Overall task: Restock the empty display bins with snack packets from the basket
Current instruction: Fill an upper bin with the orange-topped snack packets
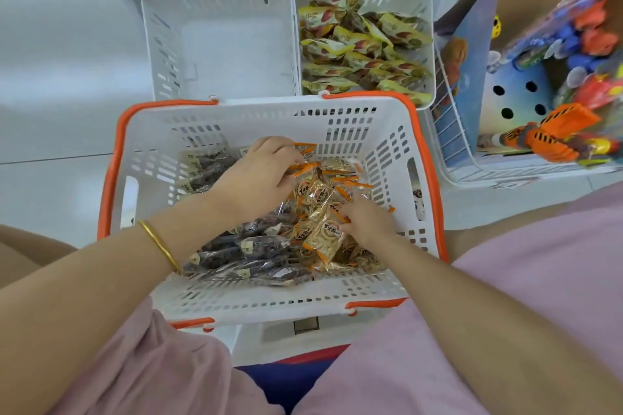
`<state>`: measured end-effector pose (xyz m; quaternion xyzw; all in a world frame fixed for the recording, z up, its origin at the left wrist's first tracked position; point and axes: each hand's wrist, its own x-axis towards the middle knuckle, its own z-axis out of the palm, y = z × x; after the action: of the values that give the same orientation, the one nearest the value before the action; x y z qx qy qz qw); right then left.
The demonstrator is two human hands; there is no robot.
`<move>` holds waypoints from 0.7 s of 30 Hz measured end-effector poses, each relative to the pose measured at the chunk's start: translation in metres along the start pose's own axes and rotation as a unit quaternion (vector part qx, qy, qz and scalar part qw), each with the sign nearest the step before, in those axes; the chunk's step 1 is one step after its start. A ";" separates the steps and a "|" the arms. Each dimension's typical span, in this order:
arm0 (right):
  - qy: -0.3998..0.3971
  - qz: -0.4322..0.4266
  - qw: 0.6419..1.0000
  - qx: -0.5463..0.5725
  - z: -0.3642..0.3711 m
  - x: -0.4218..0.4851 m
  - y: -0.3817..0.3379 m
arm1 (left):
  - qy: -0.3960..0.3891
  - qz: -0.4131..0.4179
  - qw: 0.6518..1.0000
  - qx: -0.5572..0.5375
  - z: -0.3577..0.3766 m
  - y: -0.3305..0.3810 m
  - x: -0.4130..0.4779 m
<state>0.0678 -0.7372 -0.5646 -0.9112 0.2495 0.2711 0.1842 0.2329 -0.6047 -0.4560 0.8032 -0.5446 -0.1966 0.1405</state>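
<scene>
Orange-rimmed basket [111, 178], both hands [259, 175] among packets [320, 232], empty bin [222, 44] beyond

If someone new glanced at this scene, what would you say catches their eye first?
Both hands, left and right, dig into the orange-and-gold snack packets in the orange-rimmed white plastic basket at centre. Behind it, the left white slotted bin sits empty beside the right bin heaped with yellow packets.
</scene>
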 end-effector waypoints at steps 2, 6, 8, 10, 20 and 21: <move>0.029 -0.012 0.999 0.013 -0.012 0.000 -0.002 | -0.012 -0.017 1.000 -0.010 -0.003 0.001 -0.001; 0.037 -0.041 0.998 0.013 -0.041 -0.009 -0.008 | -0.033 -0.040 0.998 -0.027 -0.006 0.001 -0.001; 0.050 -0.049 0.996 0.051 -0.060 -0.015 -0.015 | -0.048 -0.054 0.996 -0.046 -0.009 0.002 -0.001; 0.076 -0.076 0.989 0.101 -0.082 -0.023 -0.026 | -0.083 -0.080 0.988 -0.102 -0.013 0.007 -0.001; 0.124 -0.055 0.935 0.327 -0.155 -0.049 -0.053 | -0.008 -0.141 0.965 -0.220 -0.047 0.009 -0.002; 0.133 -0.042 0.928 0.346 -0.157 -0.050 -0.053 | 0.003 -0.155 0.961 -0.231 -0.047 0.006 -0.004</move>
<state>0.1238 -0.7506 -0.4020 -0.8283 0.3114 0.0367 0.4644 0.2486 -0.6028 -0.4106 0.8242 -0.3526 -0.3336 0.2916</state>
